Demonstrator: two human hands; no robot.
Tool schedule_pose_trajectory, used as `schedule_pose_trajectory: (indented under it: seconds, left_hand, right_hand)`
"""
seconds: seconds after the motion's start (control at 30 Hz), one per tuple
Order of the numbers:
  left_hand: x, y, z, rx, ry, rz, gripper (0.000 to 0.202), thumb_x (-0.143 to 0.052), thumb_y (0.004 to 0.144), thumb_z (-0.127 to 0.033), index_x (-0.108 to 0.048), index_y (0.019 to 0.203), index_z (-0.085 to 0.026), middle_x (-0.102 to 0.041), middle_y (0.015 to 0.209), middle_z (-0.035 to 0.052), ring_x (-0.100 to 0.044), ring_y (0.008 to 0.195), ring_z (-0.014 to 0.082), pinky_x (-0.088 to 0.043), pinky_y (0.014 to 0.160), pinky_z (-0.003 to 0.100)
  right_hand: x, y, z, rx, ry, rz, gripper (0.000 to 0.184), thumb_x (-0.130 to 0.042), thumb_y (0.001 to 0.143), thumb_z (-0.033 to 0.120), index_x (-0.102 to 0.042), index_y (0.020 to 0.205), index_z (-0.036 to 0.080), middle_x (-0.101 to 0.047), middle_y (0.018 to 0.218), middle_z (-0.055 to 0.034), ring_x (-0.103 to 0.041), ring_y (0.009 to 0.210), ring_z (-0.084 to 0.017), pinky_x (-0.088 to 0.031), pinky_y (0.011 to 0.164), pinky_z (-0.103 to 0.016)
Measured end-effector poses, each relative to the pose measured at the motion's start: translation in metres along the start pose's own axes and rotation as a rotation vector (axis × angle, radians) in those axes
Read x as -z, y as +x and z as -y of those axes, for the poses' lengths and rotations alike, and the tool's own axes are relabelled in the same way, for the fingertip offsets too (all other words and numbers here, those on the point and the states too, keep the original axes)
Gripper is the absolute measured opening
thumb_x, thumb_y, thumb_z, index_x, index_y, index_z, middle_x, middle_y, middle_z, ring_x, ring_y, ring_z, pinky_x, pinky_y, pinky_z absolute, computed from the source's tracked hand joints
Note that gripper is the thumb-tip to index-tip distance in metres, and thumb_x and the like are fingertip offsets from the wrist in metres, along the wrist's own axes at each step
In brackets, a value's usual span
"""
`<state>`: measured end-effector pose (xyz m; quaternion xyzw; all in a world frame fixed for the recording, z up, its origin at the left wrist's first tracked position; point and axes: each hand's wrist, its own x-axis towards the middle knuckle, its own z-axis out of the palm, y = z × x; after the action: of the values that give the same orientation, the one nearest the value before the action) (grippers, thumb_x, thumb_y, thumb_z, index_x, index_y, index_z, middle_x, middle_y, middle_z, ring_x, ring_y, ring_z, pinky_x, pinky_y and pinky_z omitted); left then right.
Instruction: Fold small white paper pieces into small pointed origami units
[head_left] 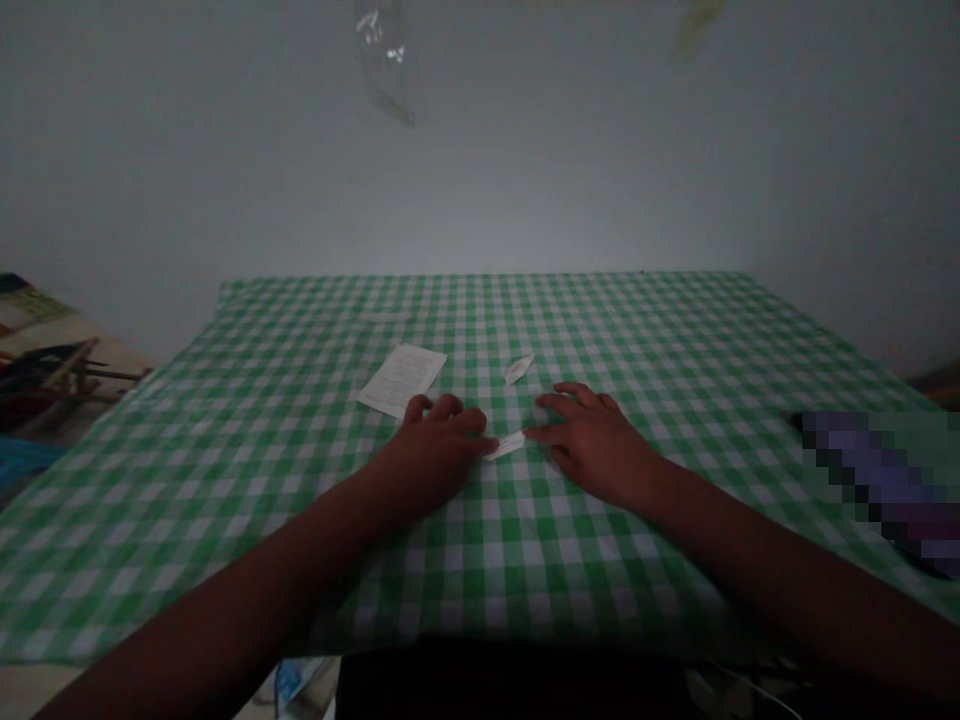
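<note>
A small folded strip of white paper (507, 445) lies on the checked cloth between my two hands. My left hand (435, 455) rests on the table with its fingers bent and apart, the thumb pressing the strip's left end. At the right end, my right hand (596, 440) touches the strip with a fingertip, its other fingers spread. Just beyond them lies a small folded paper piece (519, 369). A larger printed sheet (403, 378) lies flat behind my left hand, which covers its near corner.
A green and white checked tablecloth (247, 430) covers the table, which meets a pale wall (570, 150). A pixelated dark object (885, 480) lies at the right edge. Clear plastic (386, 60) hangs on the wall. Wooden items (67, 380) stand at the left, beyond the table.
</note>
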<state>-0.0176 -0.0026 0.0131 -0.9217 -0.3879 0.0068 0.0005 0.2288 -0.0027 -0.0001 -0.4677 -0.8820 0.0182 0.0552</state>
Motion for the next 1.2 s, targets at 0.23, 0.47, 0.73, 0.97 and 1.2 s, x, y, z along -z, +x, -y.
schedule_pose_trajectory:
  seconds: [0.23,0.47,0.73,0.97,1.2]
  left_hand:
    - [-0.017,0.006,-0.014,-0.143,0.004,-0.066,0.023,-0.047,0.091,-0.007,-0.066,0.099,-0.017,-0.065,0.125,0.004,-0.051,0.117,0.0231,-0.025,0.102,0.049]
    - [-0.025,0.019,-0.003,-0.157,-0.067,-0.112,0.01,-0.052,0.091,-0.019,-0.06,0.096,-0.018,-0.069,0.107,0.0036,-0.059,0.103,0.0224,-0.028,0.095,0.048]
    - [-0.018,0.019,0.0,-0.093,-0.215,-0.29,0.018,-0.042,0.089,-0.021,-0.055,0.077,-0.017,-0.064,0.084,0.0038,-0.057,0.085,0.0203,-0.033,0.079,0.041]
    - [-0.015,0.023,0.006,0.035,-0.263,-0.302,0.027,-0.038,0.092,-0.022,-0.054,0.07,-0.018,-0.06,0.074,0.0046,-0.054,0.076,0.0197,-0.038,0.075,0.037]
    - [-0.025,0.025,0.004,0.066,-0.213,-0.338,0.032,-0.046,0.098,-0.037,-0.059,0.117,-0.016,-0.056,0.138,0.0107,-0.047,0.127,0.0283,-0.038,0.101,0.046]
  right_hand:
    - [-0.004,0.002,0.008,0.09,-0.01,-0.042,0.03,-0.052,0.093,0.02,-0.069,0.117,0.023,-0.059,0.136,-0.0074,-0.038,0.132,-0.034,-0.038,0.096,-0.051]
    - [-0.003,0.006,0.006,0.096,0.052,-0.134,0.023,-0.049,0.092,0.011,-0.066,0.107,0.014,-0.067,0.114,-0.0116,-0.049,0.112,-0.029,-0.039,0.09,-0.044]
    - [-0.01,0.005,0.013,0.265,0.135,-0.129,0.022,-0.044,0.096,0.016,-0.062,0.109,0.016,-0.065,0.116,-0.011,-0.048,0.115,-0.028,-0.041,0.094,-0.045]
    - [-0.022,0.008,0.014,0.371,0.135,-0.128,0.035,-0.043,0.098,0.019,-0.056,0.13,0.014,-0.059,0.13,-0.013,-0.046,0.125,-0.028,-0.042,0.103,-0.047]
    - [-0.015,0.008,0.012,0.285,0.123,-0.099,0.026,-0.048,0.097,0.02,-0.065,0.116,0.015,-0.066,0.111,-0.0103,-0.05,0.109,-0.028,-0.044,0.095,-0.047]
